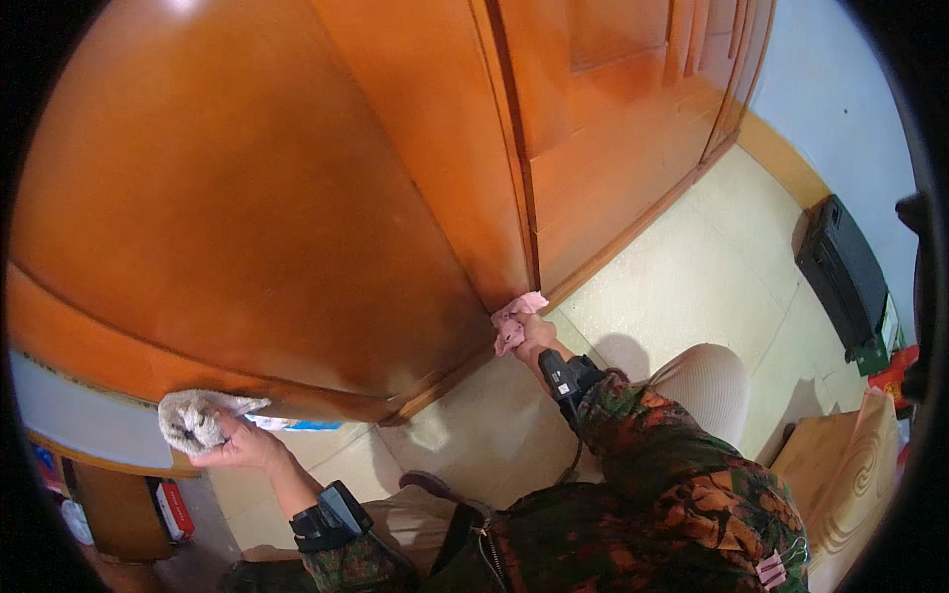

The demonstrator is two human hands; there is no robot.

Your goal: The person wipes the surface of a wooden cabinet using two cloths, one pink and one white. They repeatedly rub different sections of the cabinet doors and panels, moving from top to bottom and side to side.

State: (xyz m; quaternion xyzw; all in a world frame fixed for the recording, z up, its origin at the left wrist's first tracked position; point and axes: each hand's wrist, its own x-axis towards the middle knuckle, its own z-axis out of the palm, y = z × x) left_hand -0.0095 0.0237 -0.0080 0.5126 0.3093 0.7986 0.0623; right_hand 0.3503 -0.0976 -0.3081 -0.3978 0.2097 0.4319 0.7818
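Note:
A large varnished wooden wardrobe [245, 215] fills the upper left and middle of the view. My left hand [248, 443] grips a bunched grey-white cloth [191, 421] beside the wardrobe's lower left edge. In my right hand [535, 339] is a crumpled pink cloth [510, 330], which lies against the wardrobe's base, close to the lower end of the dark vertical gap [528, 215] between its panels. The fingers of the right hand are partly hidden by the pink cloth. Each wrist bears a black strapped device.
Pale floor tiles [667, 274] run along the wardrobe's base. A black case [843, 274] leans on the wall at the right, near red and green packages. A carved wooden piece of furniture [852, 474] stands lower right. At lower left are a brown wooden board [118, 511] and a red-and-white box [174, 510].

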